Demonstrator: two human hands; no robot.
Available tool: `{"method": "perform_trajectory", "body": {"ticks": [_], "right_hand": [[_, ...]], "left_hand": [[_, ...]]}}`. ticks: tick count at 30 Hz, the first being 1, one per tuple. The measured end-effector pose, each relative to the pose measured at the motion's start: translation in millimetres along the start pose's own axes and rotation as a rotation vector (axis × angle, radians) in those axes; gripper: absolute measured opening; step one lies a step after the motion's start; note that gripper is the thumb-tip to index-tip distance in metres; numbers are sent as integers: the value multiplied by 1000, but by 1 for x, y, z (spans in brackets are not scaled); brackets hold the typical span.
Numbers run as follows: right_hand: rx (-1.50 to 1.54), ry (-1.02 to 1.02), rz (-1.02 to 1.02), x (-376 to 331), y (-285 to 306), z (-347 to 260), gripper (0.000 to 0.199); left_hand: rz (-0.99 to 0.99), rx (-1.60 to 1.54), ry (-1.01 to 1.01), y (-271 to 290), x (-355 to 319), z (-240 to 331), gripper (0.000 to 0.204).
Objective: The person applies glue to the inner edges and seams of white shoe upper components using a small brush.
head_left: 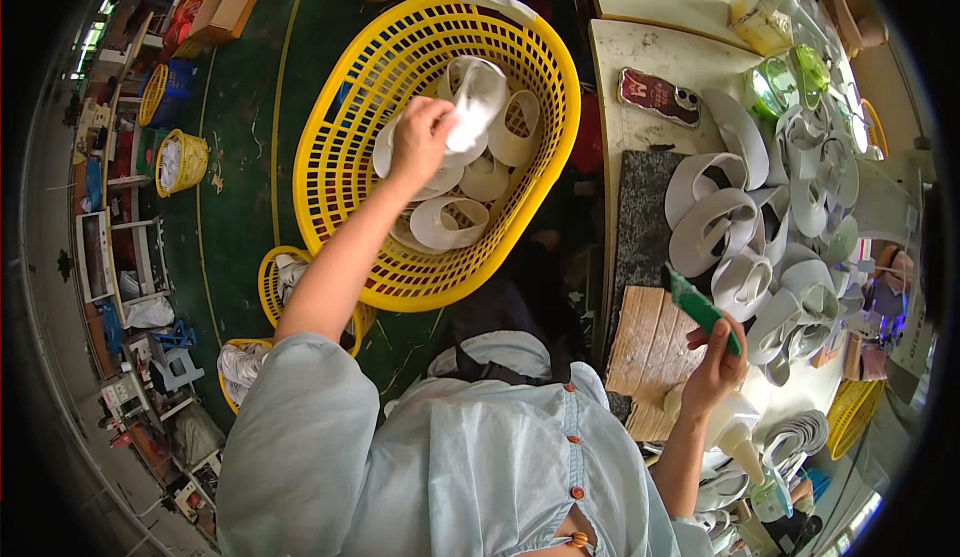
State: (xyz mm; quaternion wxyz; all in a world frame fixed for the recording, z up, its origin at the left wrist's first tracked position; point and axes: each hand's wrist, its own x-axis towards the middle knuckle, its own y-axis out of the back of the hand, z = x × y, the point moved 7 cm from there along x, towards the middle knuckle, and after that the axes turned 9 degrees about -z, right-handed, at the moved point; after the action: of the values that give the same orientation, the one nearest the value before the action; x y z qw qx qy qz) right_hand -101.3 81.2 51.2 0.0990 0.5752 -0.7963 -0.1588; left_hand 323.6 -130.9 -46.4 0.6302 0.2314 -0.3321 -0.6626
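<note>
My left hand (422, 137) is closed on the lower edge of a white looped piece (474, 102), a curved band of stiff sheet material. It holds the piece over a large yellow plastic basket (561, 157) with slotted sides. Inside the basket lie several similar white looped pieces (450, 223). Off to the right, my right hand (715, 367) grips a slim green utility knife (703, 314), whose dark far end points up and to the left. Below the knife, a worn brown board (652, 347) rests on the worktable (608, 87).
Many pale looped pieces (745, 227) are heaped on the table at right. A dark slab (645, 212), a phone in a red case (658, 96) and a white nozzle bottle (735, 437) are there too. Smaller yellow baskets (182, 164) and a cardboard box (228, 2) stand on the green floor.
</note>
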Motion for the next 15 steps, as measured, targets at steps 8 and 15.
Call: {"method": "perform_trajectory", "body": {"ticks": [8, 15], "right_hand": [[-39, -114, -87, 9, -23, 8, 22], [-82, -227, 17, 3, -2, 10, 20]], "left_hand": [[-110, 732, -198, -63, 70, -86, 12], [-203, 685, -172, -176, 25, -97, 8]]}}
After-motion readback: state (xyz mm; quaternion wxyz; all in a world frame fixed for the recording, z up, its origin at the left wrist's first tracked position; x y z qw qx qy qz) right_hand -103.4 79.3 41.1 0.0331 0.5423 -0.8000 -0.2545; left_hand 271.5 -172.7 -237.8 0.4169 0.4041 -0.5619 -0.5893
